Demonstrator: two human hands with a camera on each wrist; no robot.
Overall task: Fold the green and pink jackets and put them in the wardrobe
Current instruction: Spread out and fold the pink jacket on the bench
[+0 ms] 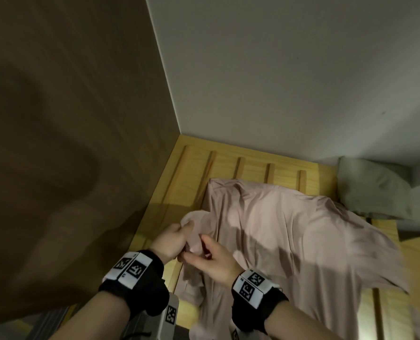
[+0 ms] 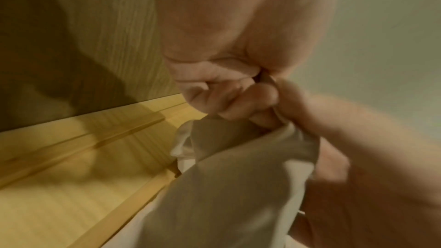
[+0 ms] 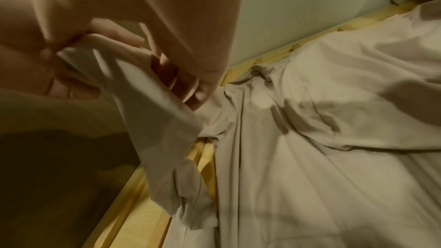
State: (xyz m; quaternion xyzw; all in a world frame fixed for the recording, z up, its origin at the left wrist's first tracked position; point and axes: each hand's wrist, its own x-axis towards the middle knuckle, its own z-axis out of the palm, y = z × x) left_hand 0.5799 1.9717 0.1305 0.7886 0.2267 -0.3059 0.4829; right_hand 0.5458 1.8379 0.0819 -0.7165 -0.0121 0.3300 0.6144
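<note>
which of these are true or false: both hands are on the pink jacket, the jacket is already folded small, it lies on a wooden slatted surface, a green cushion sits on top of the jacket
1. Both hands are on the pale pink fabric jacket. True: the left hand grips its edge and the right hand pinches it beside that.
2. The jacket is already folded small. False: it lies spread out and creased.
3. It lies on a yellow wooden slatted surface. True.
4. A grey-green cushion sits on top of the jacket. False: it lies beyond the jacket's far right corner, against the wall.
</note>
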